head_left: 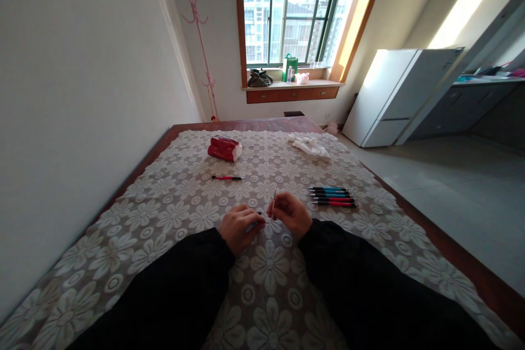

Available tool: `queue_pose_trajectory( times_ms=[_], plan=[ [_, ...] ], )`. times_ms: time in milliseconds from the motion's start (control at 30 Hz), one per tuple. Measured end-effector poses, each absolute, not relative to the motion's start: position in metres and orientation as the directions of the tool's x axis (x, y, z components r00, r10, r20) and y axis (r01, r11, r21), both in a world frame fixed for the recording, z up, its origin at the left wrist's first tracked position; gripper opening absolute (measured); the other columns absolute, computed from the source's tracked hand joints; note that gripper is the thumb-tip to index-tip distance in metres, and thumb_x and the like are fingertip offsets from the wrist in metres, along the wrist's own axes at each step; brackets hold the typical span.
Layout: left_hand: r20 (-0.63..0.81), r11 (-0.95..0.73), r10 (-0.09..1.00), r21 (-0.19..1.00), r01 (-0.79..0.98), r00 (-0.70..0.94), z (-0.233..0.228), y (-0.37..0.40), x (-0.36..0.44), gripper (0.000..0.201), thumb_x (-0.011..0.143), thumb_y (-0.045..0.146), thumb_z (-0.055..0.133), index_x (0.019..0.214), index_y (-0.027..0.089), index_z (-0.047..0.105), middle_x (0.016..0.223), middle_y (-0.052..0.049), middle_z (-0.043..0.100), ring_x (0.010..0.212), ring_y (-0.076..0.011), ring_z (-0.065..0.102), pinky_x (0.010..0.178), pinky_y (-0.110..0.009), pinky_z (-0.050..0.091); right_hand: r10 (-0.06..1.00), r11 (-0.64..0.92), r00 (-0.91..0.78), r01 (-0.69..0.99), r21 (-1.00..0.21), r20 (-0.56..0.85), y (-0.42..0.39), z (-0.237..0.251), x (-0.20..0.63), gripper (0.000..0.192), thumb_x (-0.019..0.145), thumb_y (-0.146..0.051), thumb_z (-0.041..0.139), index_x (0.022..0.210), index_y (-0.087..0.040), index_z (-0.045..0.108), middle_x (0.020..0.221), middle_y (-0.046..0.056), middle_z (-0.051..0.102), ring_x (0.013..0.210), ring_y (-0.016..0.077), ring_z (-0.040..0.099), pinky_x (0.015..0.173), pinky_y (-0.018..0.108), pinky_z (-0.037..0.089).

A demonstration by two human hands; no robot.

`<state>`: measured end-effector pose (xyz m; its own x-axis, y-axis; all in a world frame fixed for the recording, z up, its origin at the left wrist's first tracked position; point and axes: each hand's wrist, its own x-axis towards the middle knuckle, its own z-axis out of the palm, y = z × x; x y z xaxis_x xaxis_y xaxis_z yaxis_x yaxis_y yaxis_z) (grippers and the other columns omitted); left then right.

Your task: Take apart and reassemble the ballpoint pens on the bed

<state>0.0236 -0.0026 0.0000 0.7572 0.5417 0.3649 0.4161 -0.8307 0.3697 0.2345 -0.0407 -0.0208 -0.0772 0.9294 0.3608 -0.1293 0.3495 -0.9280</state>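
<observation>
Over the near middle of the tablecloth, my left hand [240, 228] is closed on a blue pen part [251, 226], mostly hidden by the fingers. A small dark piece shows by its fingertips; I cannot tell whether it belongs to that part. To the right, my right hand [292, 214] pinches a thin, upright pen refill [274, 198] between thumb and fingers. The hands are close together but apart. Beyond my right hand lies a row of several blue and red pens [331, 196] with black ends. A single red and black pen [227, 178] rests farther left.
A lace flower-patterned tablecloth [164, 219] covers most of the wooden table [283, 123]. A red packet [223, 149] and a crumpled white plastic bag [310, 147] lie toward the far side. The left wall runs close along the table; a white fridge [396, 95] stands at right.
</observation>
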Motion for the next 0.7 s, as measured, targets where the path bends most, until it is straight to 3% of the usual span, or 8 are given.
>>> queue_pose_trajectory(
  times_ms=[500, 700],
  plan=[
    [0.431, -0.812, 0.578, 0.39, 0.435, 0.693, -0.0017, -0.0018, 0.0229, 0.012, 0.095, 0.031, 0.064, 0.095, 0.023, 0.074, 0.08, -0.003, 0.07, 0.079, -0.0185, 0.063, 0.075, -0.031, 0.047, 0.919, 0.361, -0.093, -0.189, -0.913, 0.382, -0.0411, -0.0199, 0.2348, 0.03, 0.089, -0.04, 0.074, 0.097, -0.025, 0.05, 0.088, 0.003, 0.076, 0.076, 0.0158, 0.071, 0.074, 0.036, 0.06],
    [0.411, -0.778, 0.611, 0.468, 0.419, 0.676, -0.0049, 0.0003, 0.0218, 0.014, 0.095, 0.032, 0.064, 0.098, 0.024, 0.075, 0.081, -0.003, 0.068, 0.08, -0.0181, 0.064, 0.075, -0.03, 0.048, 0.918, 0.362, -0.108, -0.168, -0.917, 0.382, -0.0419, -0.0197, 0.2318, 0.03, 0.09, -0.043, 0.073, 0.095, -0.024, 0.05, 0.088, 0.004, 0.076, 0.077, 0.0157, 0.072, 0.074, 0.035, 0.06]
  ],
)
